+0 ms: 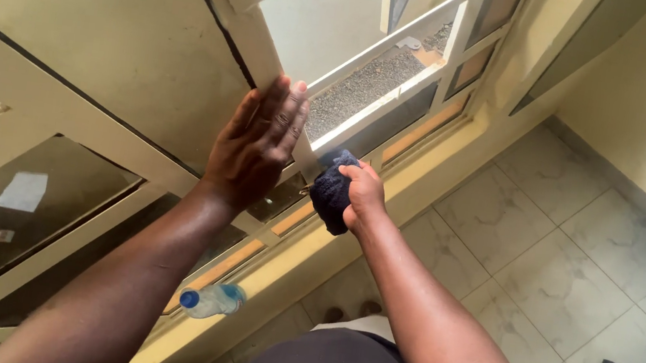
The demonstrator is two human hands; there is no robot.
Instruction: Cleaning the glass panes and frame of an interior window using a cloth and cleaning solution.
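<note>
- Two hands work at a cream window frame (403, 92): the left hand (257, 143) lies spread flat against its upright bar.
- Right hand (363, 196) grips a dark blue cloth (330, 191), pressed near the frame's lower rail.
- What looks like a plastic bottle (212, 301) rests on the sill's edge.

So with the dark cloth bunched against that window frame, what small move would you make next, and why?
Probably a short rub of the dark blue cloth along the cream window frame. The right hand has it bunched against the frame's lower bar, and the left hand lies flat on the upright bar, which seems to steady the frame. A clear bottle with a blue cap lies on the sill below, untouched.
</note>
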